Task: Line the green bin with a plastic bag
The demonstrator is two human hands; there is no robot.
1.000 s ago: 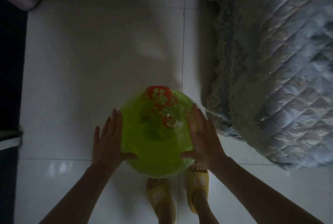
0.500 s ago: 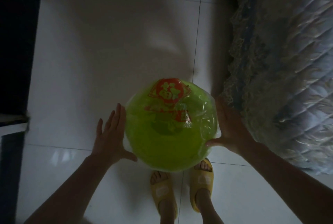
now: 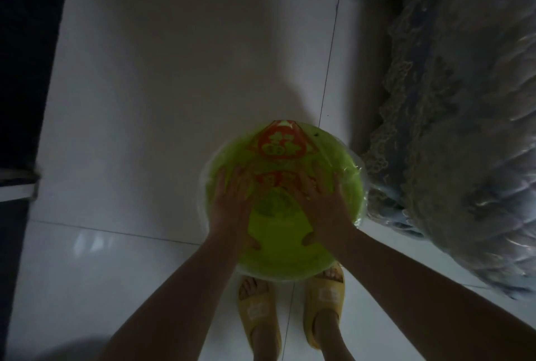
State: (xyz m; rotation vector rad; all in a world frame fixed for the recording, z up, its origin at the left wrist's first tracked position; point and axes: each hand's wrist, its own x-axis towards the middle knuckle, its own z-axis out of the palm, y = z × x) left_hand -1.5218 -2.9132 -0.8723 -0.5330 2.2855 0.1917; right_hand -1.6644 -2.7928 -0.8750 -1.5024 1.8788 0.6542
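Note:
The round green bin (image 3: 284, 256) stands on the white floor just in front of my feet, seen from straight above. A clear plastic bag with red print (image 3: 280, 144) lies inside it, its edge folded out over the rim on the right. My left hand (image 3: 232, 206) and my right hand (image 3: 322, 201) are both inside the bin's mouth, fingers spread flat against the bag. Neither hand grips anything.
A bed with a quilted, lace-edged cover (image 3: 452, 134) runs along the right, close to the bin. Dark furniture (image 3: 26, 70) stands at the left edge. My feet in yellow slippers (image 3: 258, 311) are below the bin. White floor tiles (image 3: 179, 76) stretch ahead.
Both hands have moved from the outer sides of the bin into its mouth and now press flat on the bag. The bag's red print sits flatter against the far wall.

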